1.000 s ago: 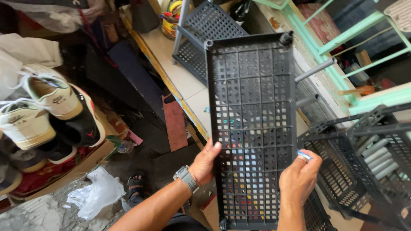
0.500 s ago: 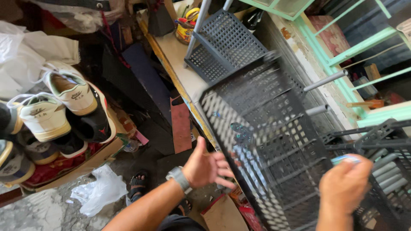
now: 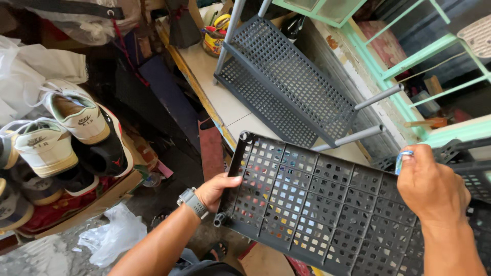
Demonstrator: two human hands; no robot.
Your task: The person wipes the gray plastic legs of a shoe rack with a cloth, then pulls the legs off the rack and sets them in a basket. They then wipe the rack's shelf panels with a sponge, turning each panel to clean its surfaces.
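Both hands on a dark grey plastic shelf panel (image 3: pixel 327 204), the kind full of little square holes, held out low in front and tilted, running from lower left off toward the lower right edge of view. Left hand (image 3: pixel 217 190) gripping the short end of the panel, fingers curled under it with the thumb on top, close to the round socket at that corner. Grey watch (image 3: pixel 193 201) on that wrist. Right hand (image 3: pixel 432 186) clamped over the far long edge near the right side, fingers closed down on it, with a small blue-and-white thing (image 3: pixel 402 160) pinched at the fingertips, too small to tell what exactly.

Just behind the panel, a half-built rack (image 3: pixel 286 84) of the same grey plastic lying tipped on the pale desk (image 3: pixel 217 105), two panels joined together and a couple of grey tubes (image 3: pixel 381 97) sticking out toward the right. More dark grid plastic (image 3: pixel 473 171) at the right edge, partly behind the right hand. Yellow container (image 3: pixel 217 33) with bits in it at the far end of the desk. Mint-green frame (image 3: pixel 414 56) running along the wall side.

Off to the left, a pile of sneakers, white ones (image 3: pixel 46 145) and a black-and-white pair (image 3: pixel 89 128), sitting in a low cardboard tray (image 3: pixel 76 212). Crumpled clear plastic bag (image 3: pixel 110 237) on the floor below them. Floor underneath pretty dark and cluttered, hard to make out much else.
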